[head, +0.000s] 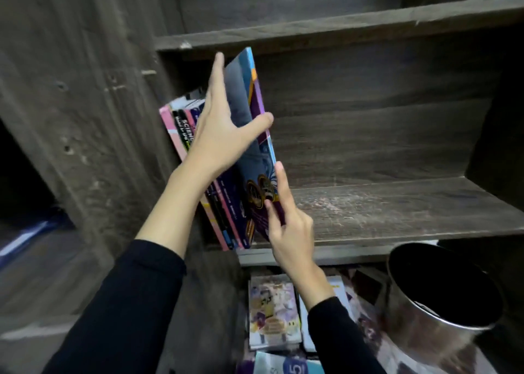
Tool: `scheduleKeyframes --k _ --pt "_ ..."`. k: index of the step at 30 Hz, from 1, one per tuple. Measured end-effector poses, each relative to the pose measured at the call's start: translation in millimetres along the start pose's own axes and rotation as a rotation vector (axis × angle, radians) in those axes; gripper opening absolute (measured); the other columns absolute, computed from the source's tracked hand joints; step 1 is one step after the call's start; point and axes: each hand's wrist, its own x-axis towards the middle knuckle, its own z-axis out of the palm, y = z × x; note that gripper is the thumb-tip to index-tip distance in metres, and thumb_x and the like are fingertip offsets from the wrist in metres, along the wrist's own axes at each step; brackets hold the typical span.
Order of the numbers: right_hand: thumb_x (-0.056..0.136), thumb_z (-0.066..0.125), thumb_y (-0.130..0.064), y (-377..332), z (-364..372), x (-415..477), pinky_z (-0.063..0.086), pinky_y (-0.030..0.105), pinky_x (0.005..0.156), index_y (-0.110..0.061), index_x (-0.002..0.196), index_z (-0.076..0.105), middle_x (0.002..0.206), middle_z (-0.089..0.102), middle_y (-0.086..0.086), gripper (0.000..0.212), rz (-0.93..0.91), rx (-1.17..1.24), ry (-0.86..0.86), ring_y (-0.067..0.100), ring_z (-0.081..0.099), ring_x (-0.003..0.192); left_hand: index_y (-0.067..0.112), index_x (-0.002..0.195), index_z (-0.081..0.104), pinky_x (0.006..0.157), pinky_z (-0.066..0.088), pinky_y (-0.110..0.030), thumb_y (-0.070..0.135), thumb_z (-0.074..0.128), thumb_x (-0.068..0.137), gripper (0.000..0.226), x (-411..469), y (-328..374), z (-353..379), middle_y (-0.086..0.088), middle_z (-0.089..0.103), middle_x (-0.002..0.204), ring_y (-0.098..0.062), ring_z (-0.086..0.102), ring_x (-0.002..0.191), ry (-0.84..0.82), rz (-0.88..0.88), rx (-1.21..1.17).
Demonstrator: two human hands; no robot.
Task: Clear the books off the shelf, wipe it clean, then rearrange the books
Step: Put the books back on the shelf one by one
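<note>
Shelf point(397, 209): a dark wooden board, bare across its middle and right; books are kept only at its left end, against the side wall.
Bin point(442, 311): a shiny metal bin is seen below the shelf on the right, well apart from both hands.
Floor pile point(272, 311): loose books are laid flat under the shelf's front edge, beneath the right forearm.
Leaning row point(185, 127): a few books are stood on the shelf, tilted with their tops to the left, spines facing out.
Purple book point(256, 96): it is held at the right end of the row, just beside it. Its long axis runs from the board up towards the shelf above, tilted like the row.
Left hand point(218, 130): the book's upper half is pinched, fingers flat on the left face and thumb on the right cover.
Right hand point(289, 232): the lower front corner is pinched between thumb and forefinger, the other fingers curled in.
Key relation: the book lies between the two grips, top and bottom, and the row is to its left. A leftward press along the board is judged enough to seat it.
Stage: whether the book is being shelved or withdrawn cannot be told.
</note>
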Motion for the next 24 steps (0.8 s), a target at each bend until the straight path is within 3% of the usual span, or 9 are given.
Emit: scheduleKeyframes --k 3,4,6,8,12,14,17,21,24 --pt "0.082 0.06 0.004 -2.8 18.3 -6.3 0.025 0.021 0.048 -0.044 0.149 0.013 0.075 0.067 0.004 0.095 -0.036 -0.013 0.001 0.015 0.031 0.047 0.035 0.15 -0.001 0.105 0.032 -0.026 0.034 0.057 0.071 0.098 -6.9 -4.9 -7.8 0.0 0.04 0.147 -0.013 0.046 0.127 -0.004 -0.004 0.069" --pt "0.079 0.061 0.006 -3.3 23.9 -7.9 0.023 0.02 0.049 -0.045 0.149 0.012 0.079 0.068 0.006 0.099 -0.036 -0.018 -0.001 0.017 0.032 0.048 0.037 0.149 -0.003 0.101 0.04 -0.031 0.031 0.056 0.071 0.098 -10.2 -6.3 -10.4 -0.003 0.055 0.132 -0.017 0.058 0.109 -0.007 -0.004 0.07" --pt "0.076 0.063 0.007 -4.7 35.5 -11.1 0.028 0.023 0.048 -0.045 0.148 0.011 0.085 0.071 0.004 0.103 -0.036 -0.027 -0.012 0.021 0.04 0.052 0.037 0.148 -0.009 0.096 0.046 -0.04 0.026 0.053 0.072 0.099 -13.6 -13.1 -16.2 -0.007 0.066 0.101 -0.023 0.062 0.087 -0.004 0.0 0.071" --pt "0.078 0.062 0.001 -6.8 44.3 -11.5 0.033 0.029 0.048 -0.045 0.147 0.016 0.09 0.072 0.001 0.095 -0.04 -0.034 -0.025 0.023 0.047 0.054 0.034 0.148 -0.012 0.098 0.043 -0.038 0.022 0.053 0.073 0.1 -13.6 -20.8 -21.8 -0.006 0.065 0.103 -0.023 0.059 0.095 0.023 -0.013 0.094" --pt "0.088 0.041 -0.022 -1.2 58.5 -10.1 0.038 0.033 0.046 -0.041 0.145 0.015 0.094 0.073 0.007 0.066 0.039 -0.067 -0.091 0.037 0.057 0.056 0.022 0.151 -0.006 0.09 0.034 -0.018 0.006 0.053 0.082 0.092 -17.2 -28.4 -24.5 0.0 0.061 0.109 -0.016 0.056 0.099 0.05 -0.037 0.105" --pt "0.088 0.044 -0.019 5.4 61.8 -12.3 0.043 0.034 0.052 -0.041 0.146 0.023 0.092 0.072 0.011 0.066 0.114 -0.005 -0.158 0.042 0.061 0.066 0.024 0.15 -0.007 0.101 0.034 -0.025 0.012 0.054 0.083 0.091 -19.0 -33.9 -22.5 -0.001 0.056 0.126 -0.02 0.054 0.112 0.025 -0.052 0.108" --pt "0.09 0.053 -0.013 11.8 61.0 -12.7 0.045 0.028 0.073 -0.032 0.144 0.035 0.112 0.07 0.008 0.061 0.232 0.107 -0.224 0.034 0.065 0.092 0.038 0.147 -0.005 0.11 0.032 -0.046 0.03 0.053 0.076 0.092 -20.1 -41.8 -21.5 0.002 0.042 0.144 -0.026 0.048 0.125 -0.005 -0.072 0.142" --pt "0.087 0.064 -0.01 22.5 53.3 -8.3 0.036 0.013 0.094 -0.043 0.145 0.028 0.135 0.053 -0.012 0.075 0.357 0.244 -0.463 0.014 0.057 0.116 0.026 0.148 0.01 0.112 0.029 -0.043 0.031 0.063 0.073 0.093 -18.0 -43.6 -27.4 0.002 0.038 0.148 -0.024 0.037 0.135 -0.024 -0.041 0.295" --pt "0.078 0.072 -0.004 38.9 48.6 -11.1 0.032 0.023 0.109 -0.049 0.146 0.021 0.148 0.034 -0.017 0.096 0.459 0.412 -0.668 0.006 0.046 0.122 0.019 0.146 0.022 0.11 0.026 -0.038 0.026 0.079 0.073 0.093 -16.5 -41.6 -32.6 0.003 0.029 0.152 -0.02 0.029 0.139 -0.063 0.001 0.518"
